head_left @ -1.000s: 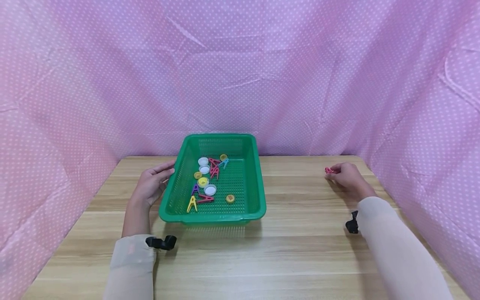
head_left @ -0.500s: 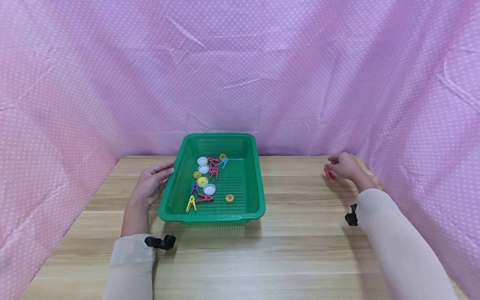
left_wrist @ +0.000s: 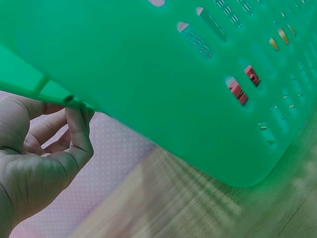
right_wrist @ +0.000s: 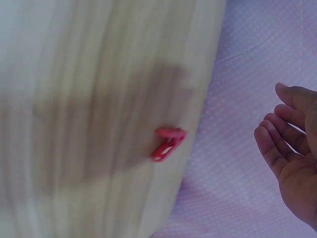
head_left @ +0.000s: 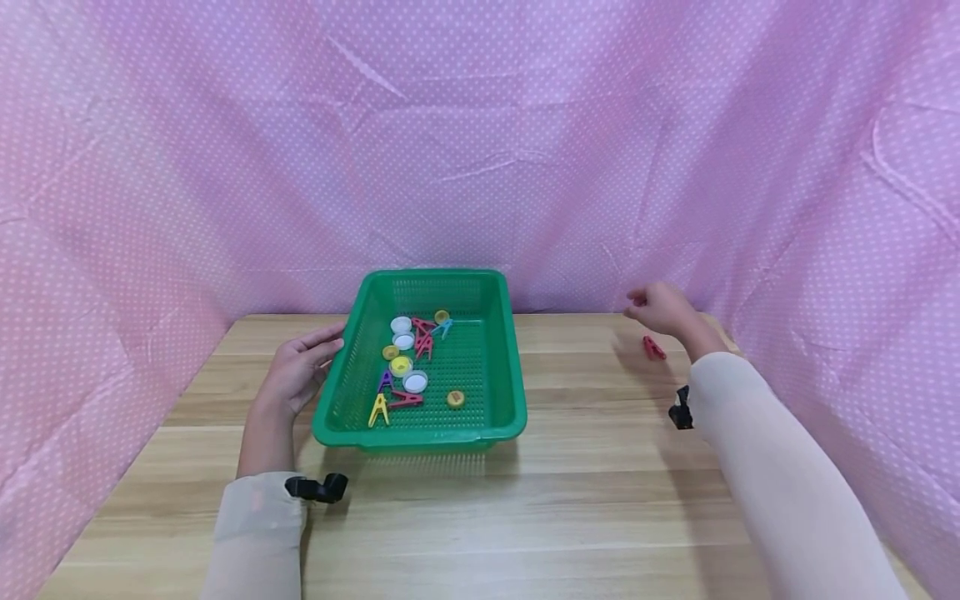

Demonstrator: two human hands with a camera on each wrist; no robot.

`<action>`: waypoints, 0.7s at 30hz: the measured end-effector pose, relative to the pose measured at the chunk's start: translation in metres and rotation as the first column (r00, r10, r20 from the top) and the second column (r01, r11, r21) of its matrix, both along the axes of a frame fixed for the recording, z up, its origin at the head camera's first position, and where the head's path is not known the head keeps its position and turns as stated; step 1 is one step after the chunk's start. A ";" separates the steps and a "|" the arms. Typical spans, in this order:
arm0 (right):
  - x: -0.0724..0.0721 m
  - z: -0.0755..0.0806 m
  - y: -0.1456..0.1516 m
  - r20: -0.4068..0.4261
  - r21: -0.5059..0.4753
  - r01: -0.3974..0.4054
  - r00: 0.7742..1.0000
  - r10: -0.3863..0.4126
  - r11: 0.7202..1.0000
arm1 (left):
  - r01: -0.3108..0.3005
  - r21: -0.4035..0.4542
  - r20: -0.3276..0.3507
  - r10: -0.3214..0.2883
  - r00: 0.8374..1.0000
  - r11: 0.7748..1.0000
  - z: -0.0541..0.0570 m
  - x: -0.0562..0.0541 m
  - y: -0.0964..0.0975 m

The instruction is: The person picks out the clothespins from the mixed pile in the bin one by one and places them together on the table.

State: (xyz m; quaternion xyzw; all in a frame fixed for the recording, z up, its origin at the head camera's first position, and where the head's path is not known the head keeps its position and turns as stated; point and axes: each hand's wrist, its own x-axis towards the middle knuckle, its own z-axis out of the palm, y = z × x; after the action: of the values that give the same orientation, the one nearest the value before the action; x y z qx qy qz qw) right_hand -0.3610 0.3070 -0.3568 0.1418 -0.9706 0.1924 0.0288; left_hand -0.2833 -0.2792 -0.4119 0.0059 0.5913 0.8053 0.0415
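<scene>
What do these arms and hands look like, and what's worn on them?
The person's left hand and right hand are bare, without gloves. The left sleeve and right sleeve are long and pale beige. A small black device sits at each wrist; no cables show.

No legible text or numbers.

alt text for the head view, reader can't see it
A left hand holds a green basket of colourful clothespins and round caps on a wooden table; the empty right hand hovers near a red clothespin. Pink dotted cloth hangs behind.
</scene>
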 end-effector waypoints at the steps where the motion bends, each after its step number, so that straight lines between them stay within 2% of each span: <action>1: -0.001 0.003 -0.004 -0.005 0.006 -0.006 1.000 0.006 1.000 | -0.001 -0.002 0.000 0.001 1.000 1.000 0.000 0.000 0.000; 10: -0.010 0.026 -0.039 -0.037 0.050 -0.073 0.997 0.074 0.996 | -0.001 -0.018 0.003 0.001 1.000 1.000 -0.002 0.000 -0.001; 21: -0.010 0.049 -0.090 -0.062 0.094 -0.167 0.983 0.173 0.981 | 0.002 -0.020 -0.006 -0.002 1.000 1.000 -0.002 -0.001 -0.001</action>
State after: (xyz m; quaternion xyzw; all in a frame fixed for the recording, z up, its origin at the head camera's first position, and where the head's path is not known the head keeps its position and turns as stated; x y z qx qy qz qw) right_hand -0.3713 0.2173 -0.3074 0.2319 -0.9609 0.1458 0.0398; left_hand -0.2847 -0.2800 -0.4139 0.0085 0.5996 0.7992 0.0407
